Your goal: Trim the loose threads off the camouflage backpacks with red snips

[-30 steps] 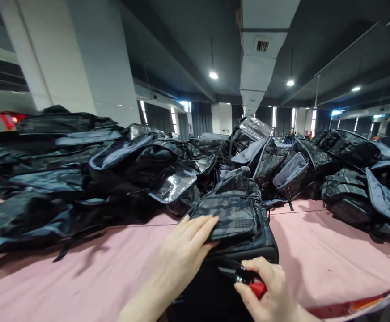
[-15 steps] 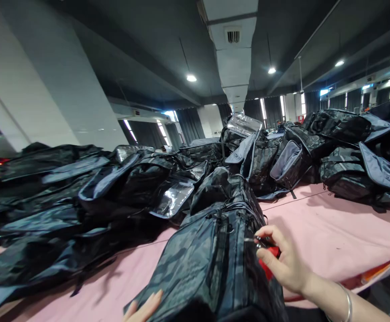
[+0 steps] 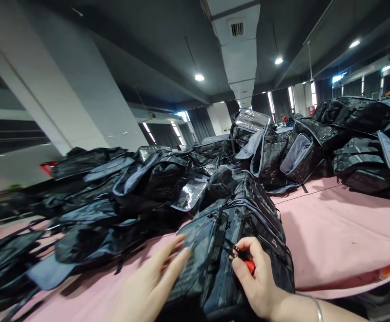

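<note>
At far left I see a white sloping pillar (image 3: 64, 103) rising behind a long heap of dark bags (image 3: 91, 210), which sprawls across the pink table cover (image 3: 332, 232) and blocks any sight of the table's far edge on that side; several of these bags lie open, and one shows a clear plastic panel (image 3: 190, 194) just left of the centre. In the lower middle my left hand (image 3: 151, 286) lies flat and spread, fingers extended and gripping nothing, its fingertips resting on the left face of the camouflage backpack (image 3: 245, 214). This backpack lies on its side directly before me on the pink cover, its far end pressed against the heap and its near end between my two hands. Immediately right of the left hand, my right hand (image 3: 257, 281) is curled closed about a small red-handled snipper (image 3: 245, 261), whose dark blades point left and meet the backpack at a zip seam; I cannot tell whether the blades are apart or together. A thin bracelet (image 3: 317, 306) circles the right wrist. Farther right the pink cover shows bare, and beyond it a second pile of open bags (image 3: 359, 147) stands well apart from my hands, with a ceiling duct (image 3: 240, 58) running overhead.
</note>
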`<state>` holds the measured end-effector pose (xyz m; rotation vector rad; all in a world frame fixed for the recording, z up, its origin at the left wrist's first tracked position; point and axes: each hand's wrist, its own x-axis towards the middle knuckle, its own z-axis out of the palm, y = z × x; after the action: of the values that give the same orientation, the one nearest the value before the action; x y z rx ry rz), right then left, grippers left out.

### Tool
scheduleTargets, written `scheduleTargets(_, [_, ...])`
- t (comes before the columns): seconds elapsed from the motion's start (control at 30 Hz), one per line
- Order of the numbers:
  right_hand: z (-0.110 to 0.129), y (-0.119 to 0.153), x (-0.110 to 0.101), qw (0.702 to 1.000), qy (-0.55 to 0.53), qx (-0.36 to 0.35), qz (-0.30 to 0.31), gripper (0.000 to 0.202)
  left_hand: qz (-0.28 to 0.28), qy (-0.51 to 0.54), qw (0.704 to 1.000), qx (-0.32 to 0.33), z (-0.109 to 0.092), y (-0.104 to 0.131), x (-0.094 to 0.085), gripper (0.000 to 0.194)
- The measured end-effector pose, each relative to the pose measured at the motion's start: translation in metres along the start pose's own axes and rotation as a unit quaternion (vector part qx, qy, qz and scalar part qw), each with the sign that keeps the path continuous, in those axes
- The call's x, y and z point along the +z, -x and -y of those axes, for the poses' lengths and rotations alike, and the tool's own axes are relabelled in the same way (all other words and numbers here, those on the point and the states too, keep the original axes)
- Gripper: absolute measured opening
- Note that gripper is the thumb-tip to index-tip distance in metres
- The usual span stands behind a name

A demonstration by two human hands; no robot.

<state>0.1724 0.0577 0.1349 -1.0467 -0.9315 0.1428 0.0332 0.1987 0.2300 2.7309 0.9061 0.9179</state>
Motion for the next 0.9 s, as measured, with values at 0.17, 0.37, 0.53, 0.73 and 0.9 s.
scheduleTargets(0.17, [0.000, 0.000, 0.008, 1.000, 0.003, -0.003, 0.004, 0.015, 0.118, -0.118, 0.986, 0.007, -0.056, -0.024, 0.012, 0.061])
scheduleTargets(0.37, [-0.003, -0.005, 0.005, 0.999, 0.043, -0.011, -0.001, 0.015, 0.124, -0.091, 0.986, 0.064, -0.059, -0.042, 0.012, 0.060])
scheduleTargets(0.53, [-0.004, -0.005, 0.005, 0.999, 0.043, -0.012, -0.002, 0.014, 0.142, -0.199, 0.969, 0.029, -0.064, -0.045, 0.012, 0.042])
scheduleTargets(0.73, [-0.003, -0.002, 0.010, 0.998, 0.052, -0.028, -0.012, 0.016, 0.167, -0.267, 0.943, 0.105, -0.080, -0.051, 0.016, 0.033])
scheduleTargets(0.9, [-0.002, -0.006, 0.009, 0.998, 0.057, -0.029, -0.008, 0.017, 0.160, -0.268, 0.938, 0.152, -0.078, -0.050, 0.023, 0.028])
